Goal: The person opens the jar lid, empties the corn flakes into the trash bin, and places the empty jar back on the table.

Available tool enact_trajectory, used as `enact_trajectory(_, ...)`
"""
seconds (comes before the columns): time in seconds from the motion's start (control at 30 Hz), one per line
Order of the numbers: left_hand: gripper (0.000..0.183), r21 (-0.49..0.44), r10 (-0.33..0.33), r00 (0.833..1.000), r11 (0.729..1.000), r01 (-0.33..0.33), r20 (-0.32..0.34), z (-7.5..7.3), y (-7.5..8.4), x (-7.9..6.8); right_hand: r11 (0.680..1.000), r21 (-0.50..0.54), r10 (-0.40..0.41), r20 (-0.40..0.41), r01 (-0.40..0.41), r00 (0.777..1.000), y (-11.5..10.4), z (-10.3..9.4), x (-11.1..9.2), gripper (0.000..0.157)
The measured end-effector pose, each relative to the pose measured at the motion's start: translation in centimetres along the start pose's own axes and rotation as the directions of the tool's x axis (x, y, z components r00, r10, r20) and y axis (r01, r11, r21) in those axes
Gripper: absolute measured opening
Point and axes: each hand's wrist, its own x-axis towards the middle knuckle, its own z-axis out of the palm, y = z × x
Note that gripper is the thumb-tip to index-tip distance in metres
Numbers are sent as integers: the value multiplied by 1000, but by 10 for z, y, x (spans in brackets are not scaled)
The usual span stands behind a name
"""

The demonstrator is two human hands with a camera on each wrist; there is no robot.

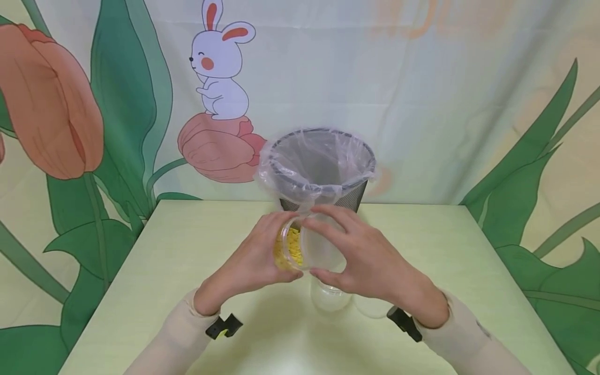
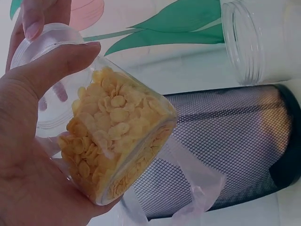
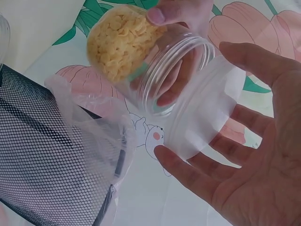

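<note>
My left hand (image 1: 250, 260) grips a clear jar (image 2: 153, 106) part filled with yellow flakes (image 2: 110, 113) that look like cereal. The jar is tilted, its threaded mouth turned toward the right hand. In my right hand (image 1: 375, 258), a round translucent lid (image 3: 207, 113) is held by its rim between thumb and fingers. In the right wrist view the lid stands at an angle beside the mouth, with part of the opening showing. Both hands are above the table, in front of the bin in the head view.
A black mesh bin (image 1: 351, 200) lined with a clear plastic bag (image 1: 323, 151) stands at the table's back edge. Below the hands, a second clear jar (image 1: 330, 299) is on the pale green table (image 1: 211, 229), with a clear round lid (image 1: 375, 308) to its right. A printed curtain hangs behind.
</note>
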Motion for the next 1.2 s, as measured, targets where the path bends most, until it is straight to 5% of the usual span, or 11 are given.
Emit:
enact_trajectory(0.33, 103, 11, -105, 992, 994, 106, -70, -25, -11, -10, 999, 18, 36, -19, -36, 999, 4, 4, -2, 69)
enact_trajectory(0.63, 104, -9, -158, 972, 987, 159, -177, -53, -18, -16, 997, 37, 59, 29, -60, 998, 4, 27, -2, 71)
enact_trajectory(1.0, 102, -13, -231, 953, 972, 233, -196, -59, -21, -19, 994, 42, 96, 127, -102, 987, -5, 66, 5, 68)
enact_trajectory(1.2, 104, -5, -237, 947, 970, 242, -217, -62, -22, -20, 987, 24, 146, 237, -156, 960, -8, 87, 9, 70)
